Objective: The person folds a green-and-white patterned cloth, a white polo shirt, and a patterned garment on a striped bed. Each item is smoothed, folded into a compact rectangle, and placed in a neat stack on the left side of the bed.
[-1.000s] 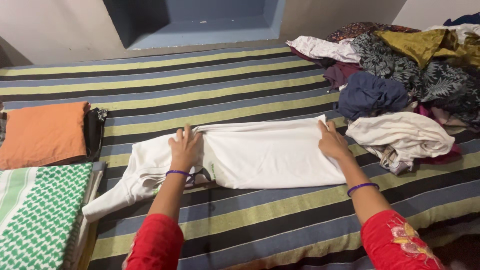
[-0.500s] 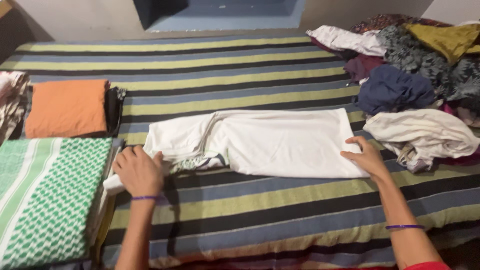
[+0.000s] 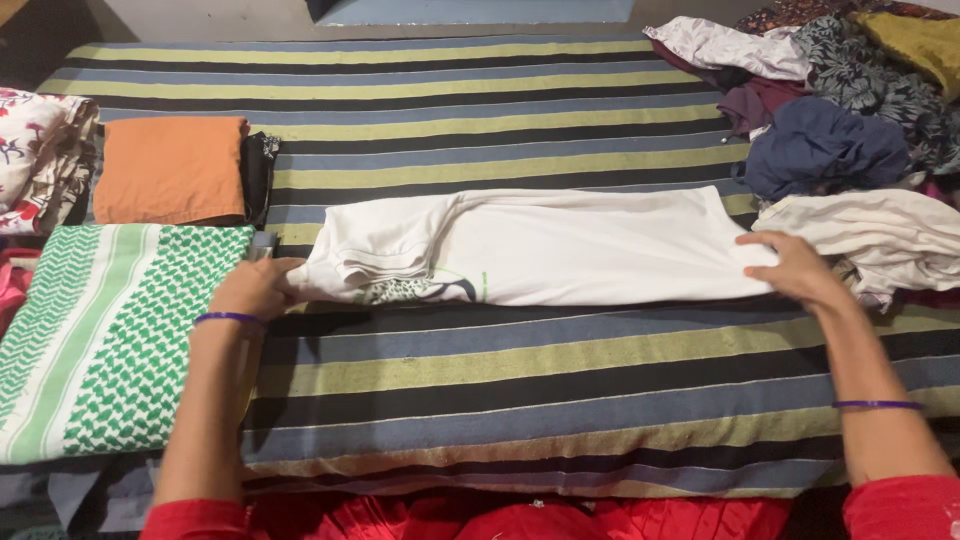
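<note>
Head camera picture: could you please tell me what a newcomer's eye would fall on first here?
First, the long white garment folded into a strip across the middle of the striped bedsheet, with the left hand at its left end and the right hand at its right end. Next, the green-and-white patterned cloth at the left edge, and the heap of unfolded clothes at the upper right.
</note>
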